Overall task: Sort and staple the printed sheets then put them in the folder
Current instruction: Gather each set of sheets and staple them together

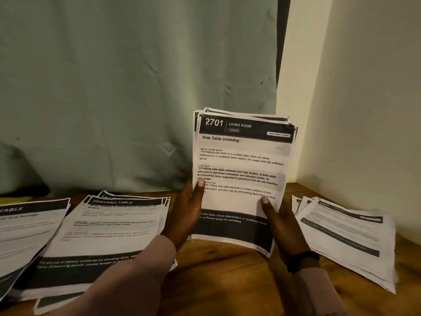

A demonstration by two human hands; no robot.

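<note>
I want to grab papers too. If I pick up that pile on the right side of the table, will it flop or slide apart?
Probably both. The right pile is loose thin sheets, already fanned unevenly, so they would likely slip apart and droop. No staple is visible.

**One head camera, looking forward and down**

I've got a single view here, worn on the head, wide-angle, tilted down over the wooden table [227, 270] and facing a green curtain [114, 87] at twelve o'clock. It sits close: both forearms run in from six o'clock, and the held stack of sheets [241, 179] fills the middle, its print readable. A pale wall [364, 99] closes the two o'clock side. Straight edges bow toward the frame's rim. No second view to overlap with.
</note>
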